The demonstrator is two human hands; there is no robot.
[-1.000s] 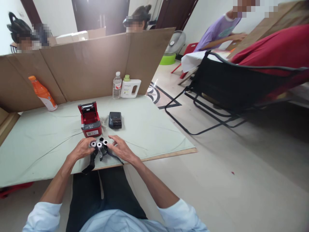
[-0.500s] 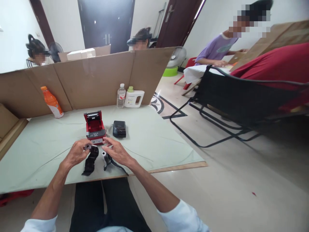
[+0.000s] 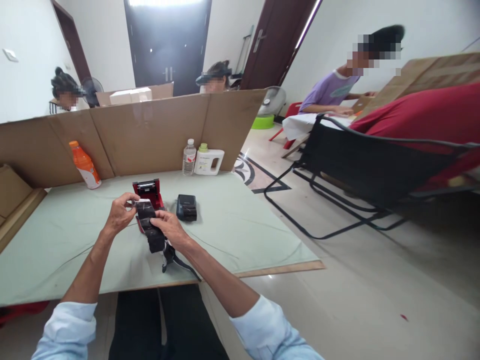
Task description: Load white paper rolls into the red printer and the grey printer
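My left hand (image 3: 120, 213) and my right hand (image 3: 169, 229) together hold up a black ribbon roll (image 3: 149, 226) whose band hangs unrolled between them, above the pale green table (image 3: 232, 220). The left fingers pinch its upper, silvery end; the right hand grips the band lower down. Just behind the roll stands a red label printer (image 3: 147, 189) with its lid raised. A second black ribbon piece (image 3: 170, 259) lies on the table under my right wrist. A small black printer (image 3: 186, 207) sits to the right of the red one.
An orange bottle (image 3: 84, 164) stands at the back left. A clear water bottle (image 3: 189, 157) and a white jug (image 3: 209, 161) stand by the cardboard screen (image 3: 150, 131). A black folding chair (image 3: 367, 165) is on the right. Other people sit beyond the screen and at the far right.
Both hands have risen from the table, lifting one black ribbon roll and stretching its band in front of the red printer. The other ribbon piece stayed on the table.
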